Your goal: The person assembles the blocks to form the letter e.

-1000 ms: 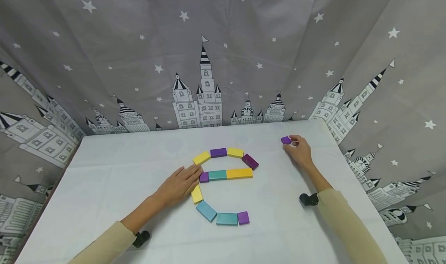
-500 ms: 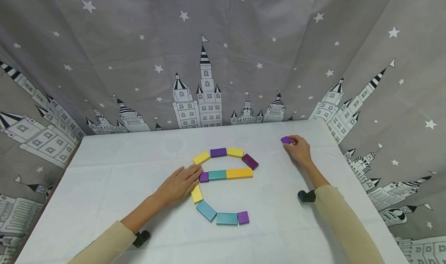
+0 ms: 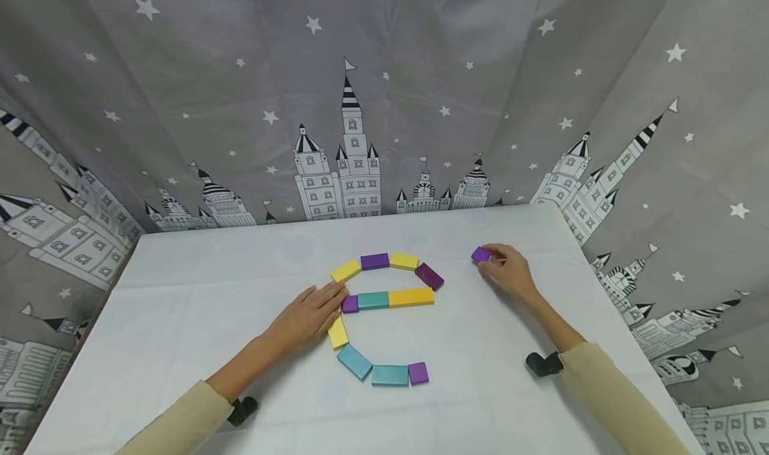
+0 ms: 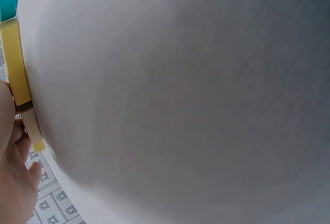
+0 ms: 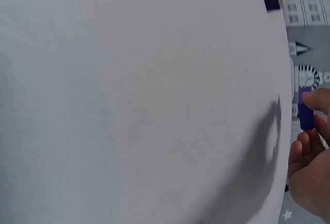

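Note:
Between the thumb and fingers of my right hand (image 3: 510,273) is a small purple block (image 3: 480,255), pinched at the right of the table. The right wrist view shows this purple block (image 5: 306,109) apart from the cloth, with a shadow below. My left hand (image 3: 308,316) rests with straight fingers at the left side of blocks laid in a curved, e-like shape. Its fingertips are beside a small purple block (image 3: 350,304) and between two yellow blocks (image 3: 346,271); they may hide another piece. In the left wrist view the hand lies against a yellow block (image 4: 16,62).
A middle row holds a teal block (image 3: 373,300) and a long yellow block (image 3: 411,297). Above right lies a maroon block (image 3: 429,277); below are blue-teal blocks (image 3: 390,375) and a purple end block (image 3: 418,373). A grey castle-print curtain (image 3: 258,128) borders the white table (image 3: 204,288).
My right hand has moved slightly left and toward me with the purple block, which has turned a little. My left hand has stayed in place; the head view has shifted slightly.

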Motion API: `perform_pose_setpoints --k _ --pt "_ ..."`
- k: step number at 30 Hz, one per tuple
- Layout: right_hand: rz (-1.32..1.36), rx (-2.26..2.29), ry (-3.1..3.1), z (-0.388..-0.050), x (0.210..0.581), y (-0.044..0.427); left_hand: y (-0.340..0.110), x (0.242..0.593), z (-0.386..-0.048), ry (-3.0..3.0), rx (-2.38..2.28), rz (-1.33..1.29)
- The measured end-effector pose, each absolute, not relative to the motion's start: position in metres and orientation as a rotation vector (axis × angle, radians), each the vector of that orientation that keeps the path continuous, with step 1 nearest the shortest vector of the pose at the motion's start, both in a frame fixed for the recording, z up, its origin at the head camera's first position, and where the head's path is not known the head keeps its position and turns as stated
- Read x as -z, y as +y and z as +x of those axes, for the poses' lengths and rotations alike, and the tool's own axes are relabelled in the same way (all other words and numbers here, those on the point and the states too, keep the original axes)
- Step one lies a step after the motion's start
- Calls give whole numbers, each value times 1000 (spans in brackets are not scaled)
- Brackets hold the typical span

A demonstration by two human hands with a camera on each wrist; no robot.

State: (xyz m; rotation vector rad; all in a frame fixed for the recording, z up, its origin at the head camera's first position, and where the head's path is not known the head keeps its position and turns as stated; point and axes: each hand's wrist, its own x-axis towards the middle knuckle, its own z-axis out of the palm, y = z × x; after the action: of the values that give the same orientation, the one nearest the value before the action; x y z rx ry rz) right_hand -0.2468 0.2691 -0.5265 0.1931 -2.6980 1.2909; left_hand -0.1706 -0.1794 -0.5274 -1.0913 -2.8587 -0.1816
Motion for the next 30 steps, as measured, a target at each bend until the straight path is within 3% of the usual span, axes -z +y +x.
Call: perform_pose_setpoints --k 14,30 --pt "521 -1355 -2678 -197 513 245 -180 527 -172 -2861 176 -1096" --pt "803 -1282 -2764 -143 524 231 -179 526 -171 -2868 178 -1091"
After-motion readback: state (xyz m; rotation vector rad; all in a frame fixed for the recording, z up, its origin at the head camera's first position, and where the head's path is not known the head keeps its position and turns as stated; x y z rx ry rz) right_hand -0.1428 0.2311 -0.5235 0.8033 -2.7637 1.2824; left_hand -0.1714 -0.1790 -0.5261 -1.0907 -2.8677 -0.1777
